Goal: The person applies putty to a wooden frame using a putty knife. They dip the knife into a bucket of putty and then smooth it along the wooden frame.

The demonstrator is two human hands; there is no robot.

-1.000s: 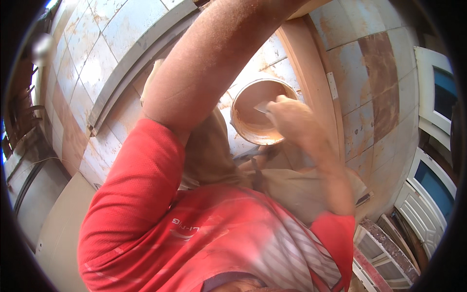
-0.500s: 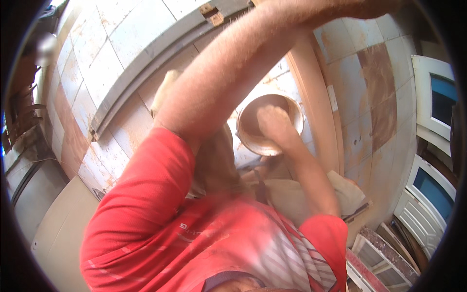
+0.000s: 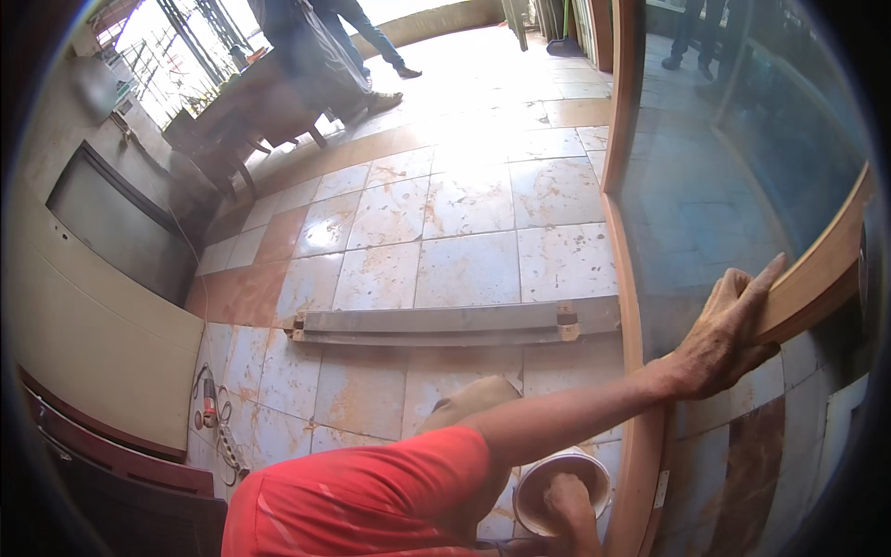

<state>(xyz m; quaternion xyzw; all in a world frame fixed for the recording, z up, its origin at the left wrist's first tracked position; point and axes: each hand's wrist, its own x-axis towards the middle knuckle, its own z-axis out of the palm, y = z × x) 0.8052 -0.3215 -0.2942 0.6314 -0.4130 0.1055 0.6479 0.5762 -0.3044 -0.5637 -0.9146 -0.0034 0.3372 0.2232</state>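
Observation:
My left arm, in a red sleeve, stretches to the right. Its hand (image 3: 729, 339) grips the pale wooden edge of a glass door (image 3: 817, 283), fingers over the top and thumb beneath. The glass (image 3: 715, 176) reflects floor tiles and legs. Low in the view, my right hand (image 3: 568, 497) reaches down into a round bucket (image 3: 601, 469) with a pale rim and brownish inside. Its fingers are curled, and whatever they hold is hidden. My knee, in tan cloth (image 3: 478, 404), is bent beside the bucket.
A long wooden post (image 3: 631, 371) runs along the bucket's right. Ahead, a grey beam (image 3: 436, 325) lies across the stained tiles. A red power tool (image 3: 210, 404) and cord lie at left, near a beige panel (image 3: 111, 325). People's legs (image 3: 376, 37) and a table (image 3: 269, 97) are far off.
The view has swung up and left, bringing the far room, the glass door and my left hand into sight. My right hand stays in the bucket.

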